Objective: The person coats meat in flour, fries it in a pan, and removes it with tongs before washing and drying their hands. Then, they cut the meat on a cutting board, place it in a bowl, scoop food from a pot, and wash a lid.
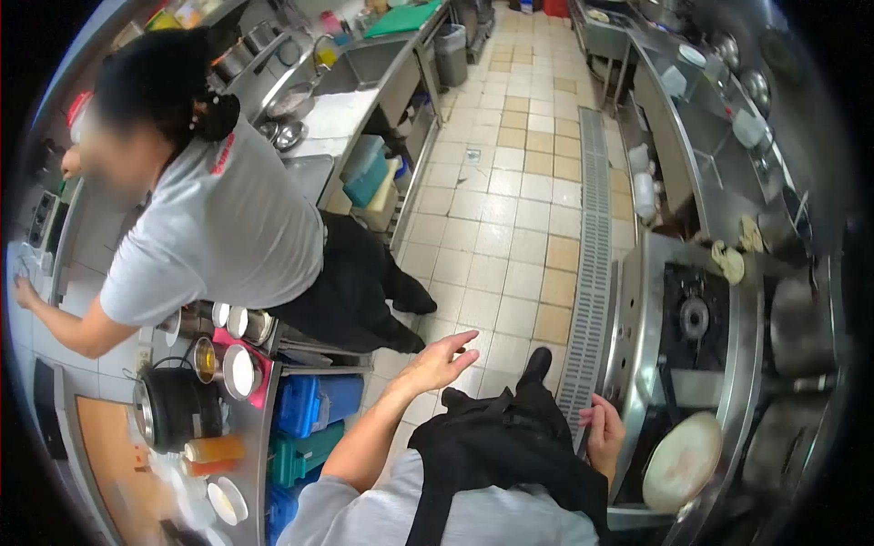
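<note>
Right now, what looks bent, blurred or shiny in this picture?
Head view: straight lines bow near the edges, corners go black; head view: a blur covers part of the co-worker's head; head view: light glints off the steel stove; left hand and right hand look fairly sharp.

This was a working kitchen, shown by a gas burner [694,318] at three o'clock, a pan [683,461] at four and a sink [361,70] at eleven.
</note>
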`<state>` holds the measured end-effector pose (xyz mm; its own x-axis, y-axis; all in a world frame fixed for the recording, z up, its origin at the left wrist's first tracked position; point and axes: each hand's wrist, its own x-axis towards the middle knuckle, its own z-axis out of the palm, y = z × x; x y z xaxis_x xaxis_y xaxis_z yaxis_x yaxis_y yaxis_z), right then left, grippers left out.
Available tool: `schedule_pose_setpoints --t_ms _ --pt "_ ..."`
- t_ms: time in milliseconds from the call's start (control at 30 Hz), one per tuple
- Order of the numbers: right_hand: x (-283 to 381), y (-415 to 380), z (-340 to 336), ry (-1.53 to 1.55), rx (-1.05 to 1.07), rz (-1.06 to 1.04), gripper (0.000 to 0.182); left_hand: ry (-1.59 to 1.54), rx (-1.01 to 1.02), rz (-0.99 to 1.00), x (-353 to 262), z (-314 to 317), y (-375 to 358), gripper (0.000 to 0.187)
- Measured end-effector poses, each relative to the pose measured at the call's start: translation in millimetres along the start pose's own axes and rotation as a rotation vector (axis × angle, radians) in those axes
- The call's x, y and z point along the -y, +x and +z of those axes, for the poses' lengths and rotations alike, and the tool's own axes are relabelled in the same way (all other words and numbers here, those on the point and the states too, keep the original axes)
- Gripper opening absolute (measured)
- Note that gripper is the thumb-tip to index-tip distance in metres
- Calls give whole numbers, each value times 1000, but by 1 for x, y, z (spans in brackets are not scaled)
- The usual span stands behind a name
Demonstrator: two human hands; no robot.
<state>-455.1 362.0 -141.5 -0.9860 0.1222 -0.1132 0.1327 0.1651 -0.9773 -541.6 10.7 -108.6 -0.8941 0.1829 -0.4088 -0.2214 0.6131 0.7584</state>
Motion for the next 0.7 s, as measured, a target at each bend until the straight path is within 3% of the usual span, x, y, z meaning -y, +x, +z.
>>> schedule_pose_setpoints --t_ms 100,167,233,300,367,500,700 --pt "1 82 -9 67 87 -3 27 -113 -141 -6 -5 -15 2 52" --pt "10 154 -3 110 163 -20 27 -173 -370 -141 0 -26 2 52" --pt "33 221 5 -155 373 -86 26 -242 -415 -264 5 -32 2 52" --pt "61 277 24 -219 439 -70 27 -313 -438 -394 10 -32 10 52" --pt "72 331 41 -491 504 -435 28 -286 -476 -413 24 -38 33 54" --pt "84 402 85 -534 590 -174 29 -429 -466 -352 39 -80 110 51" --pt "52 460 143 -400 634 -139 32 -417 -697 -161 15 -193 188 47"
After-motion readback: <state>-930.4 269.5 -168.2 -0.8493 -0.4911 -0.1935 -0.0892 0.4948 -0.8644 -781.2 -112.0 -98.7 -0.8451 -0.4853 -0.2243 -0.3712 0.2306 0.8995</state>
